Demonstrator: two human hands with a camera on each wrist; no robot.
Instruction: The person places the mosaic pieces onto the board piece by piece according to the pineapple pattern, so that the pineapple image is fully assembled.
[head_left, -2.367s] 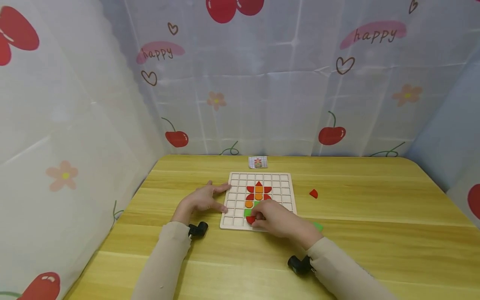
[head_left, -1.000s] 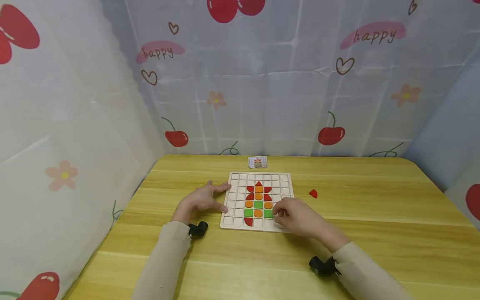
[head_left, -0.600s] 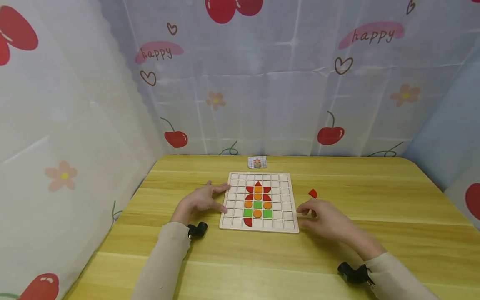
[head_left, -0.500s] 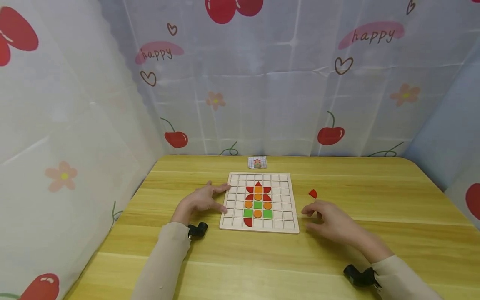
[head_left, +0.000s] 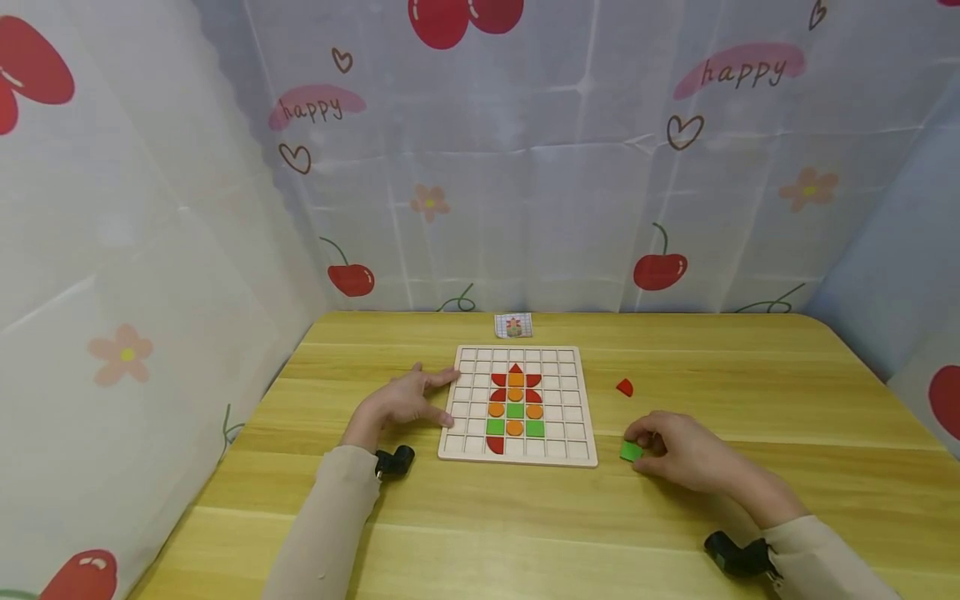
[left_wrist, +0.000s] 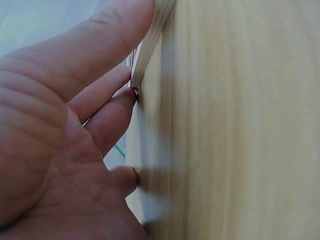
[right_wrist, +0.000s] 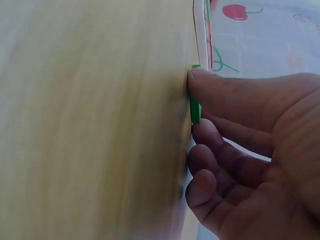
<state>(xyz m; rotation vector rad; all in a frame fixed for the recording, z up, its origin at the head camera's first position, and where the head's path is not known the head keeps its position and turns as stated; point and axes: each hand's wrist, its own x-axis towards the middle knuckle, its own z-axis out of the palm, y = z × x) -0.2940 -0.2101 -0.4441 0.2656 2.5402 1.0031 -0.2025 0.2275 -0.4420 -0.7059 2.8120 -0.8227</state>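
Observation:
A pale wooden grid board (head_left: 566, 417) lies on the table, with red, orange and green flat tiles set in its middle squares. My left hand (head_left: 405, 397) rests at the board's left edge, fingers spread, its thumb and a fingertip touching the rim. In the left wrist view the thumb (left_wrist: 95, 47) lies against the board's side. Right of the board, my right hand (head_left: 686, 450) pinches a green square tile (head_left: 631, 451) between thumb and finger, low over the table. That tile (right_wrist: 195, 105) shows edge-on in the right wrist view, the other fingers curled below it.
A loose red quarter-round tile (head_left: 626, 387) lies on the table, beyond the right hand. Behind the board is a small picture card (head_left: 513, 326). A printed curtain (head_left: 487, 183) stands along the table's back edge.
My right hand has left the board's lower squares and moved right to the green tile, which it now pinches. The orange and green tiles it covered are visible. The left hand stays put.

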